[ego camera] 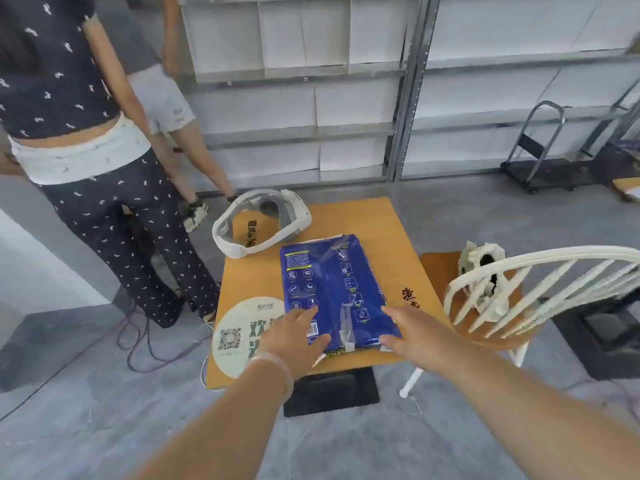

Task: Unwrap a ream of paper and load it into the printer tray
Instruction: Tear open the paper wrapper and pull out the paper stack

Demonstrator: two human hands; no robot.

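A ream of paper (332,285) in a blue printed wrapper lies flat on a small wooden table (398,233), seam side up, with clear tape strips at its near end. My left hand (294,336) rests spread on the ream's near left corner, over the barcode. My right hand (410,329) lies with fingers apart on the near right corner. Neither hand grips anything. No printer or tray is in view.
A white headset (258,225) lies at the table's far left. A white spindle-back chair (540,292) with a crumpled white glove on its seat stands right. Two persons (104,161) stand left. Cables (145,344) trail on the floor. Shelving and a hand cart (540,157) stand behind.
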